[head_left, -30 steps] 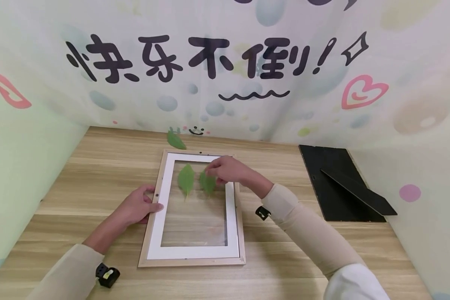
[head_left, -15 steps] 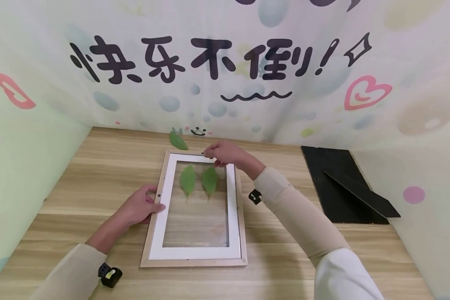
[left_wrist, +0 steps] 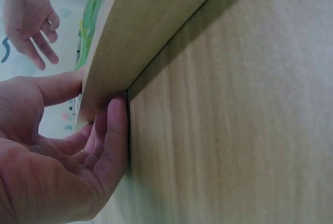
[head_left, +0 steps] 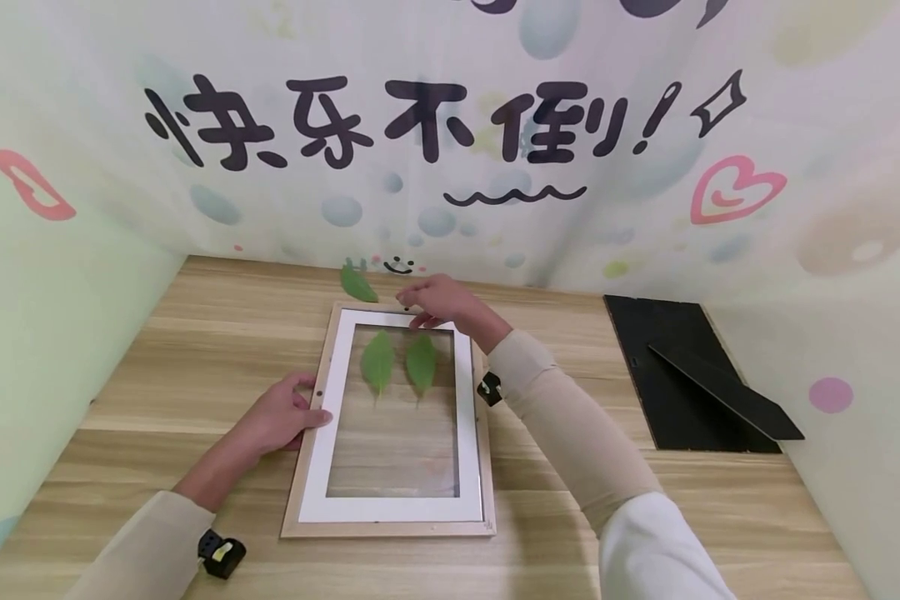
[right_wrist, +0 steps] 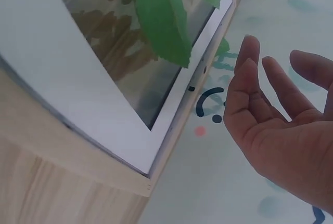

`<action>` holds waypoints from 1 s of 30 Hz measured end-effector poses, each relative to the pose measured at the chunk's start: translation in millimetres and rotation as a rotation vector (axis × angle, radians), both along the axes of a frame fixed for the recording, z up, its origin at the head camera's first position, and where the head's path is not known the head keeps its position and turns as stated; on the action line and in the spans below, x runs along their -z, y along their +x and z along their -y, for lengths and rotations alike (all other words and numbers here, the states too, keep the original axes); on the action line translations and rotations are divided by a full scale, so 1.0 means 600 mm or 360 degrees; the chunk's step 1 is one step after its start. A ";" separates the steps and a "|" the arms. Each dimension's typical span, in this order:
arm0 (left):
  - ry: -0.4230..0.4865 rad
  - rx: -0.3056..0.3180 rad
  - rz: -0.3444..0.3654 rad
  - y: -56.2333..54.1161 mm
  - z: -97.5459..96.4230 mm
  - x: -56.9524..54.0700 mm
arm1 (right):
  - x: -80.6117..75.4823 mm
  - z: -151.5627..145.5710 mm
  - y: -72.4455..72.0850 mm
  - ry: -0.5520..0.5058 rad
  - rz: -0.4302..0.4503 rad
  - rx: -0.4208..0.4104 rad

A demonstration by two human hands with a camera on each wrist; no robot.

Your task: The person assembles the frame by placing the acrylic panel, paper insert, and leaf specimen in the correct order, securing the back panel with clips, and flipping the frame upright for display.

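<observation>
A light wooden picture frame (head_left: 390, 528) with a white mat (head_left: 390, 509) lies on the table in the head view. Two green leaves, one left (head_left: 378, 358) and one right (head_left: 421, 364), lie side by side on its glass near the top. My left hand (head_left: 279, 414) grips the frame's left side, thumb on top and fingers against the outer edge, as the left wrist view confirms. Over the frame's top edge hovers my right hand (head_left: 446, 302), fingers loosely bent, holding nothing. A third leaf (head_left: 357, 284) rests behind the frame, just left of that hand.
At the right of the wooden table (head_left: 195, 350) lies a black backing board (head_left: 667, 375) with its support leg (head_left: 727, 396) sticking out. A printed cloth wall (head_left: 270, 225) rises behind the table's far edge. Pale walls stand at both sides.
My right hand has let go of the right leaf and moved up and left, past the frame's top edge toward the third leaf. The left hand keeps its grip on the frame.
</observation>
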State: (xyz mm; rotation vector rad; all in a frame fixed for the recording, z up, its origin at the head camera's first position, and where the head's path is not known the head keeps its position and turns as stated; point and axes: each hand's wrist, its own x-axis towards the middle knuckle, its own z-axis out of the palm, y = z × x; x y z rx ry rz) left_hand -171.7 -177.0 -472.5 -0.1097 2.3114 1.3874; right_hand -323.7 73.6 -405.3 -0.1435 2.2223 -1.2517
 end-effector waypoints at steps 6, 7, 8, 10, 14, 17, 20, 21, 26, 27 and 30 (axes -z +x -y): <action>-0.0015 -0.0003 0.0002 0.000 0.001 0.002 | 0.019 0.007 -0.016 -0.0089 0.0081 0.0076; -0.0014 -0.0005 0.0002 0.000 0.001 0.003 | 0.021 0.009 -0.018 -0.0102 0.0094 0.0085; -0.0013 -0.0005 0.0002 0.000 0.001 0.003 | 0.024 0.010 -0.019 -0.0112 0.0105 0.0096; -0.0011 -0.0005 0.0002 0.000 0.001 0.004 | 0.029 0.013 -0.024 -0.0137 0.0122 0.0113; -0.0007 -0.0006 0.0002 -0.001 0.002 0.005 | 0.037 0.018 -0.032 -0.0165 0.0125 0.0123; -0.0006 -0.0004 -0.0003 -0.003 0.002 0.004 | 0.041 0.022 -0.039 -0.0162 0.0118 0.0112; 0.0001 -0.0005 -0.0010 -0.004 0.001 0.004 | 0.041 0.025 -0.043 -0.0159 0.0128 0.0104; 0.0005 -0.0006 -0.0009 -0.004 0.000 0.004 | 0.041 0.027 -0.044 -0.0157 0.0130 0.0100; 0.0001 -0.0006 -0.0010 -0.004 0.000 0.003 | 0.042 0.035 -0.051 -0.0159 0.0142 0.0080; -0.0001 -0.0005 -0.0010 -0.004 0.001 0.003 | 0.044 0.037 -0.052 -0.0156 0.0148 0.0074; -0.0014 -0.0005 -0.0001 -0.003 0.001 0.002 | 0.049 0.041 -0.056 -0.0150 0.0176 0.0079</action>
